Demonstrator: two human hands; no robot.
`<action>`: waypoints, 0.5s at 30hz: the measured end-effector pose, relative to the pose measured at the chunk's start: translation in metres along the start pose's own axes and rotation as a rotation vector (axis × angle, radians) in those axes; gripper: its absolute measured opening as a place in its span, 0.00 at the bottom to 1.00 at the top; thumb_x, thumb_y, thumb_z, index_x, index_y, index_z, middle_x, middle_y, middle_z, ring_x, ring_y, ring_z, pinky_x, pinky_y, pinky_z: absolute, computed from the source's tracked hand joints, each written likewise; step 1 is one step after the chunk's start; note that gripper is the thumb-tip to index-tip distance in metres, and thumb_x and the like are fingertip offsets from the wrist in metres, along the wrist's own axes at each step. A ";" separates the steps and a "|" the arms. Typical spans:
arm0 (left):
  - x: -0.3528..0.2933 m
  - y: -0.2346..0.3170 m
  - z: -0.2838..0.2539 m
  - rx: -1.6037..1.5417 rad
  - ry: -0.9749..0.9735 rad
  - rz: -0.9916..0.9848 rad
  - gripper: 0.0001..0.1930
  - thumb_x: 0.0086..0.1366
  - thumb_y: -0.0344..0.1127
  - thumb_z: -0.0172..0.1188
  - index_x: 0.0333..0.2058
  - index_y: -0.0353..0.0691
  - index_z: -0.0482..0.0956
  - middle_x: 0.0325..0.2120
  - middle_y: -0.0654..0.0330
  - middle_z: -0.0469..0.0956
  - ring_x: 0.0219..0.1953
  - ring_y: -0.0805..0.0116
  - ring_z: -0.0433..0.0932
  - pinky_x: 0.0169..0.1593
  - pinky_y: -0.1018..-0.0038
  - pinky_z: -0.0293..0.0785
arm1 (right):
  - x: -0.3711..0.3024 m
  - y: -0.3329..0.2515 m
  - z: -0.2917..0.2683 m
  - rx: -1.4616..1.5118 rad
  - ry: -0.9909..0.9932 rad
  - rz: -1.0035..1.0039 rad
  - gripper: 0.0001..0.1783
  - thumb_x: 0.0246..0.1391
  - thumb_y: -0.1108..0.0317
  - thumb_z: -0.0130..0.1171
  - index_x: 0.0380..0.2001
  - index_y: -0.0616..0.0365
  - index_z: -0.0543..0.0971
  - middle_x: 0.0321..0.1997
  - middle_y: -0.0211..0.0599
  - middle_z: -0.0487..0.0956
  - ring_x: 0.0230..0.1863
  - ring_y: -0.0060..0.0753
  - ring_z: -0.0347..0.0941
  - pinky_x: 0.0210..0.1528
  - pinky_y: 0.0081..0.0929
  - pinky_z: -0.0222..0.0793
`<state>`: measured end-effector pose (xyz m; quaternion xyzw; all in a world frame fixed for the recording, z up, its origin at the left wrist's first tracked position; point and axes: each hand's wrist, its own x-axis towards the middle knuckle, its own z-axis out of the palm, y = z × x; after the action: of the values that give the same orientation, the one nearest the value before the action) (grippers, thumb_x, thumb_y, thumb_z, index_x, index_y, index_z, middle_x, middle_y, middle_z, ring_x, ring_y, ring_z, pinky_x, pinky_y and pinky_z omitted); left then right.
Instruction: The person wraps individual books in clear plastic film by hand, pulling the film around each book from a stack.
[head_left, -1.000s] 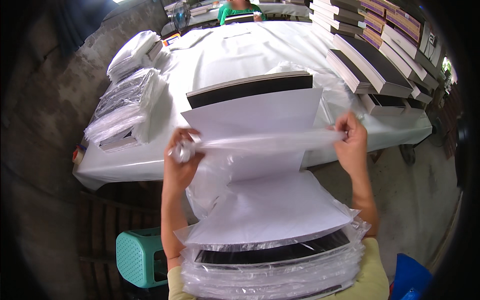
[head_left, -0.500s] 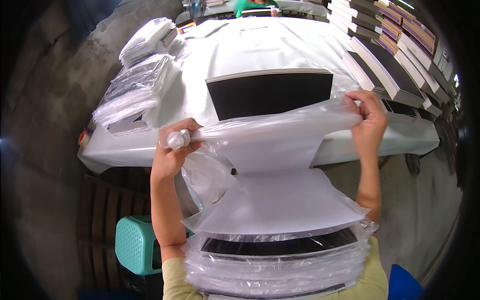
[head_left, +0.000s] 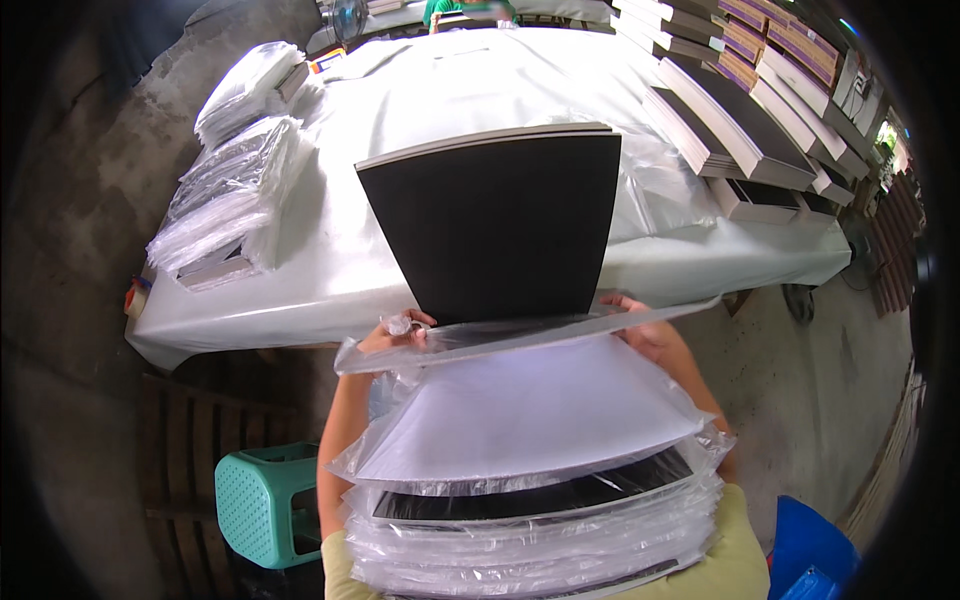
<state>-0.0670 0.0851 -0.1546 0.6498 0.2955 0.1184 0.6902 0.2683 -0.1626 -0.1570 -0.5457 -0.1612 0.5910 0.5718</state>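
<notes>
A clear plastic bag spans between my two hands, its rim stretched across the lower end of a black-faced stack of sheets. That stack has pale edges. My left hand grips the bag's left side, with crumpled plastic between thumb and fingers. Near the stack's lower right corner, my right hand holds the other side, partly covered by the film. Whether the stack's bottom edge is inside the bag is hidden. Closer to me, a white sheet tops a pile of plastic-wrapped black sheets.
Wrapped bundles are piled at the table's left. Black-and-white stacks and brown boxes stand at the right. The white-covered table stretches away toward a person in green. A green stool stands at lower left.
Both hands have come down toward me and closer together, drawing the bag to the black stack's lower end. More of the stack's black face shows. The view has shifted slightly.
</notes>
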 end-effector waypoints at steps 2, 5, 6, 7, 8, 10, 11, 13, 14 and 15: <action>0.004 -0.018 0.013 -0.132 0.011 -0.033 0.10 0.56 0.35 0.56 0.35 0.39 0.71 0.26 0.65 0.70 0.27 0.79 0.69 0.30 0.82 0.66 | 0.025 0.038 -0.038 -0.263 0.075 -0.031 0.13 0.48 0.71 0.54 0.39 0.54 0.70 0.34 0.25 0.72 0.35 0.18 0.68 0.37 0.18 0.63; 0.012 -0.080 0.012 -0.220 0.095 -0.045 0.06 0.56 0.34 0.56 0.31 0.40 0.72 0.23 0.67 0.71 0.28 0.78 0.69 0.32 0.81 0.64 | 0.057 0.088 -0.038 0.000 0.016 -0.164 0.09 0.51 0.72 0.51 0.38 0.57 0.70 0.28 0.26 0.71 0.31 0.18 0.68 0.34 0.19 0.65; 0.017 -0.108 0.006 -0.238 0.115 0.002 0.06 0.55 0.34 0.56 0.31 0.40 0.72 0.23 0.66 0.72 0.28 0.76 0.70 0.32 0.80 0.65 | 0.058 0.092 -0.028 0.052 0.056 -0.176 0.09 0.50 0.74 0.52 0.37 0.58 0.71 0.29 0.28 0.73 0.30 0.19 0.69 0.33 0.20 0.66; 0.022 -0.130 0.003 -0.252 0.128 0.052 0.06 0.55 0.33 0.56 0.31 0.40 0.72 0.23 0.65 0.73 0.28 0.75 0.71 0.32 0.79 0.66 | 0.059 0.091 -0.029 -0.123 0.052 -0.217 0.09 0.49 0.74 0.53 0.36 0.59 0.72 0.29 0.28 0.73 0.31 0.20 0.69 0.34 0.20 0.66; 0.029 -0.147 0.007 -0.017 0.285 0.040 0.05 0.55 0.32 0.55 0.30 0.39 0.73 0.23 0.63 0.74 0.28 0.74 0.72 0.32 0.79 0.66 | 0.057 0.091 -0.037 -0.293 0.064 -0.256 0.09 0.48 0.74 0.54 0.35 0.59 0.72 0.30 0.29 0.74 0.31 0.20 0.69 0.34 0.20 0.66; 0.022 -0.172 0.006 0.457 0.648 0.016 0.04 0.54 0.30 0.54 0.30 0.39 0.73 0.24 0.58 0.75 0.29 0.71 0.74 0.32 0.77 0.67 | 0.059 0.084 -0.045 -0.479 0.021 -0.287 0.07 0.46 0.75 0.55 0.32 0.60 0.73 0.29 0.29 0.74 0.31 0.19 0.69 0.34 0.19 0.66; 0.023 -0.151 0.009 0.522 0.611 0.011 0.04 0.54 0.30 0.53 0.30 0.38 0.73 0.24 0.57 0.75 0.30 0.70 0.74 0.32 0.77 0.68 | 0.050 0.077 -0.060 -0.481 0.026 -0.281 0.06 0.45 0.75 0.56 0.31 0.60 0.74 0.27 0.28 0.74 0.30 0.18 0.68 0.33 0.18 0.65; -0.004 -0.094 -0.009 0.658 0.580 -0.015 0.04 0.54 0.28 0.52 0.29 0.38 0.73 0.24 0.53 0.76 0.31 0.68 0.76 0.32 0.76 0.68 | 0.031 0.042 -0.059 -0.568 -0.010 -0.260 0.06 0.44 0.76 0.57 0.29 0.60 0.75 0.26 0.27 0.74 0.30 0.16 0.68 0.32 0.17 0.65; -0.019 -0.068 -0.020 0.635 0.536 0.061 0.04 0.56 0.29 0.51 0.30 0.38 0.73 0.24 0.55 0.76 0.29 0.69 0.75 0.31 0.76 0.68 | 0.002 -0.001 -0.042 -0.654 -0.022 -0.245 0.06 0.44 0.75 0.57 0.29 0.61 0.74 0.26 0.27 0.74 0.30 0.16 0.68 0.32 0.17 0.65; -0.025 -0.042 -0.025 0.623 0.479 0.131 0.05 0.57 0.29 0.51 0.31 0.38 0.73 0.24 0.57 0.76 0.28 0.70 0.74 0.30 0.77 0.67 | -0.011 -0.024 -0.037 -0.661 -0.044 -0.255 0.06 0.44 0.75 0.57 0.28 0.61 0.74 0.26 0.26 0.74 0.29 0.15 0.68 0.32 0.16 0.65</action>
<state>-0.1102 0.0865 -0.1884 0.7994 0.4280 0.2150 0.3628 0.3079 -0.1808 -0.1452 -0.6639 -0.4230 0.4424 0.4297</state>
